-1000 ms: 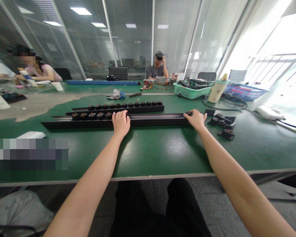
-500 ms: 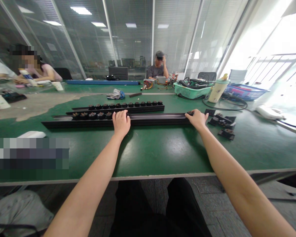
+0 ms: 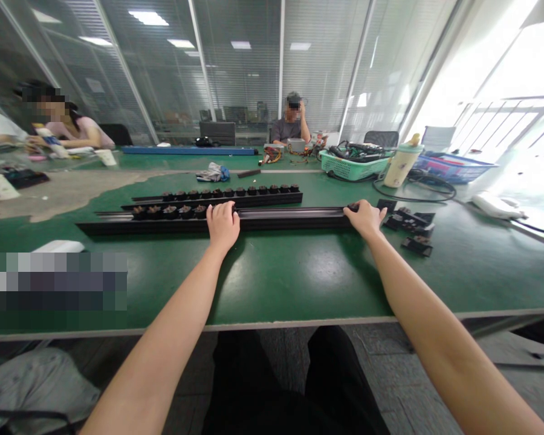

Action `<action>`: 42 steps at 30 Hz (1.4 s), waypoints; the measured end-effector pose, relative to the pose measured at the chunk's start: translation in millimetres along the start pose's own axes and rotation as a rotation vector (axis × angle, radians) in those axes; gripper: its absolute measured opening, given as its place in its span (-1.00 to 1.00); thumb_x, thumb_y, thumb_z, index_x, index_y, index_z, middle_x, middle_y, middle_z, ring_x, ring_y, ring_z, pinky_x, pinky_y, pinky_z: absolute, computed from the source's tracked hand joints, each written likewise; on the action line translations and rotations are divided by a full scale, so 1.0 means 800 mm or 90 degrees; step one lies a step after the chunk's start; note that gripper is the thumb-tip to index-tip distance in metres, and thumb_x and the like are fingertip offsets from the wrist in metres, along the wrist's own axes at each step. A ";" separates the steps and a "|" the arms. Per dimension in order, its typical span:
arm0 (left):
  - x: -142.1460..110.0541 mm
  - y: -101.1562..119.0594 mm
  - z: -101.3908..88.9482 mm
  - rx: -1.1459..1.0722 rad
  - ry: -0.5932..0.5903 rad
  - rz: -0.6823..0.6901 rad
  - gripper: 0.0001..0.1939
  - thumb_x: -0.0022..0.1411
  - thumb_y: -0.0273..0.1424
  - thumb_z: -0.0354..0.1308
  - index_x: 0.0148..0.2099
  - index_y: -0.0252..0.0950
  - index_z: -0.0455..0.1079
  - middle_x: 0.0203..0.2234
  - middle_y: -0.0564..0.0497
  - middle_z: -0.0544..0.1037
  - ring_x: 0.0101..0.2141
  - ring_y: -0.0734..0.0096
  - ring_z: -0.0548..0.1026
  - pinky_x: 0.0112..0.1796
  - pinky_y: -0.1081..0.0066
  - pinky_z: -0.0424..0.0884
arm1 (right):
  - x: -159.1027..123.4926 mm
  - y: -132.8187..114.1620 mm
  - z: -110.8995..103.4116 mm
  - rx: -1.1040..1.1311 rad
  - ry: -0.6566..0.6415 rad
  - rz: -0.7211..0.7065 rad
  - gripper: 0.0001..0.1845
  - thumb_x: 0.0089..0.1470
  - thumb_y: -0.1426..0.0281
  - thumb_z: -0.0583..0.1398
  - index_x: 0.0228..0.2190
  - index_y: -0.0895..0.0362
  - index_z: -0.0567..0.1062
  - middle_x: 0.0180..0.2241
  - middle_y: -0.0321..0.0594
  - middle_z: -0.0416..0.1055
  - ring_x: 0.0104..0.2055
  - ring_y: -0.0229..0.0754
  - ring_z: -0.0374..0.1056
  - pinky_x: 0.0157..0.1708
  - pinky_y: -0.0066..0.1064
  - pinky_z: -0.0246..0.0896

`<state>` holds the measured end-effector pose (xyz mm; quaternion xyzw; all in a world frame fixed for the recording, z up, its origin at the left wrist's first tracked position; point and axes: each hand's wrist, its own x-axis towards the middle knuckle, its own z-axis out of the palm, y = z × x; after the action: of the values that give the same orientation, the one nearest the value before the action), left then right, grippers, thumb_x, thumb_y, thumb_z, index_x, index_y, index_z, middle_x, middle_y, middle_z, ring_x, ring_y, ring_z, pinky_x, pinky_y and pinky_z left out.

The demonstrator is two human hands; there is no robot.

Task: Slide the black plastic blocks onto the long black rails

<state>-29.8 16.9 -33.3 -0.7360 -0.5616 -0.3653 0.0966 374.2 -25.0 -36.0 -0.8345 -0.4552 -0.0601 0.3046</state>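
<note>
A long black rail [image 3: 290, 219] lies across the green table [image 3: 276, 278], with several black sockets [image 3: 170, 211] seated in its left part. My left hand [image 3: 222, 225] grips the rail near its middle, fingers curled over the top. My right hand [image 3: 365, 218] is closed on the rail's right end, with a small black piece at its fingertips. A second black rail [image 3: 236, 197], filled with sockets, lies just behind the first.
Loose black sockets [image 3: 410, 226] sit right of my right hand. Farther back stand a green basket [image 3: 349, 166] of cables, a pale bottle [image 3: 399, 163], a blue tray [image 3: 451, 167] and a rag [image 3: 213, 174]. Two people sit at the far tables.
Almost nothing changes; my right hand shifts very slightly at the rail's right end while my left hand stays in place.
</note>
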 end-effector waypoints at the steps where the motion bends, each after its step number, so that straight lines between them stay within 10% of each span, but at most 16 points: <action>1: 0.000 0.000 0.000 0.001 0.001 0.001 -0.58 0.41 -0.39 -0.11 0.19 -0.25 0.41 0.12 -0.19 0.57 0.21 0.05 0.41 0.41 -0.03 0.00 | 0.000 0.000 0.000 0.001 -0.001 0.004 -0.61 0.13 0.12 0.19 -0.14 0.12 0.56 -0.13 0.02 0.57 0.06 0.17 0.39 0.31 0.30 -0.14; 42: 0.002 -0.002 0.002 0.002 -0.007 -0.010 -0.59 0.41 -0.39 -0.11 0.19 -0.26 0.40 0.14 -0.18 0.56 0.22 0.06 0.40 0.41 -0.02 -0.03 | 0.007 0.007 -0.005 -0.011 -0.025 0.057 -0.58 0.16 0.10 0.19 -0.07 0.10 0.53 0.01 0.07 0.52 0.17 0.30 0.23 0.23 0.31 -0.17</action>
<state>-30.1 19.2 -34.1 -0.7334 -0.5686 -0.3611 0.0916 382.5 -25.5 -33.2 -0.8577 -0.4227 -0.0344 0.2907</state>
